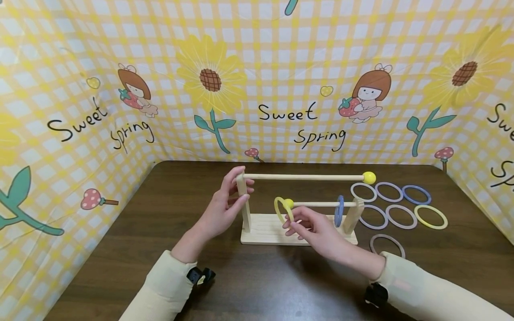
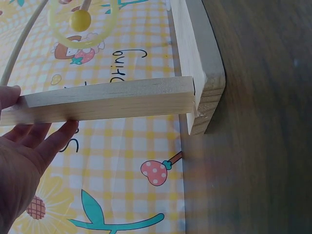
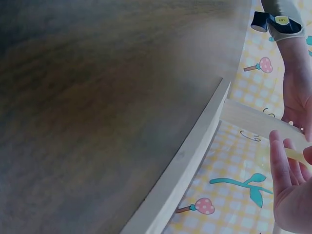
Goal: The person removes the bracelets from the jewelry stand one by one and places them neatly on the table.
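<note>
A wooden stand [image 1: 261, 236] has two posts, each bearing a rod tipped with a yellow ball. My left hand [image 1: 217, 211] grips the upper part of its left post [image 1: 245, 218], thumb on one side and fingers on the other. With thumb and fingers, my right hand [image 1: 323, 232] pinches a yellow ring [image 1: 275, 207], held upright at the ball end of the lower rod [image 1: 315, 204]. Seen from the left wrist, the yellow ball [image 2: 80, 20] shows inside that ring's outline. A blue ring [image 1: 340, 214] hangs on the lower rod near the right post [image 1: 353, 217].
Right of the stand, several loose rings lie flat on the dark table [image 1: 132, 263], among them a blue ring [image 1: 429, 200], a yellow ring [image 1: 443, 219] and pale purple ones. The upper rod [image 1: 305, 177] runs above the right hand. A patterned cloth [image 1: 273, 80] surrounds the table.
</note>
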`<move>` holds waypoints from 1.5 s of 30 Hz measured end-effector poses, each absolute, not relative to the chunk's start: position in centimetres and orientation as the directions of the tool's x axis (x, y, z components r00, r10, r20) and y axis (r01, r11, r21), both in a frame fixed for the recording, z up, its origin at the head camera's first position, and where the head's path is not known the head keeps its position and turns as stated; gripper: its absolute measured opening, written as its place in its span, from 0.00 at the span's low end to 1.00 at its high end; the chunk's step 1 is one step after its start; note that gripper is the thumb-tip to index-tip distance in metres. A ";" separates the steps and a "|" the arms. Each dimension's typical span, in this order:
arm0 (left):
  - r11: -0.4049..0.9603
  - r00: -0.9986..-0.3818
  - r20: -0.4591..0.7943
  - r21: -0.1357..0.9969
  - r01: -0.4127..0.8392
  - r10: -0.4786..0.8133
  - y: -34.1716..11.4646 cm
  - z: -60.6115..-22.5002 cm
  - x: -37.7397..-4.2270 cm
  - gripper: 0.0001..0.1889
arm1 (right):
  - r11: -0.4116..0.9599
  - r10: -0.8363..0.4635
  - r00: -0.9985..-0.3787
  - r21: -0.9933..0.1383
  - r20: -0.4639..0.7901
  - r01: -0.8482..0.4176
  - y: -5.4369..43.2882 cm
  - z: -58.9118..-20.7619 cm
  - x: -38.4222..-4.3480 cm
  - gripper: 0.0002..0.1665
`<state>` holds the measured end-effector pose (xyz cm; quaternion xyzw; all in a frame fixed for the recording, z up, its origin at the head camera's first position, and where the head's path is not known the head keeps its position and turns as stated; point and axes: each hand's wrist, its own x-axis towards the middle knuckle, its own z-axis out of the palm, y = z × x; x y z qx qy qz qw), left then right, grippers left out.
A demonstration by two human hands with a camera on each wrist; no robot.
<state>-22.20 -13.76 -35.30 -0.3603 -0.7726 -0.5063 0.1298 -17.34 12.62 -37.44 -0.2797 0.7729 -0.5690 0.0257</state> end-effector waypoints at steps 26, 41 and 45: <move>0.228 -0.714 0.558 0.697 0.680 0.422 -13.8 -35.3 -22.2 0.34 | 0.347 -0.511 -0.675 -0.591 0.532 -0.728 17.4 -36.5 -15.1 0.14; 0.230 -0.706 0.565 0.687 0.689 0.426 -13.6 -35.1 -22.2 0.34 | 0.484 -0.433 -0.658 -0.456 0.617 -0.746 23.6 -36.4 -13.5 0.23; 0.241 -0.715 0.556 0.692 0.681 0.424 -13.6 -35.2 -22.1 0.34 | 0.508 -0.415 -0.678 -0.464 0.607 -0.726 25.2 -36.6 -13.1 0.24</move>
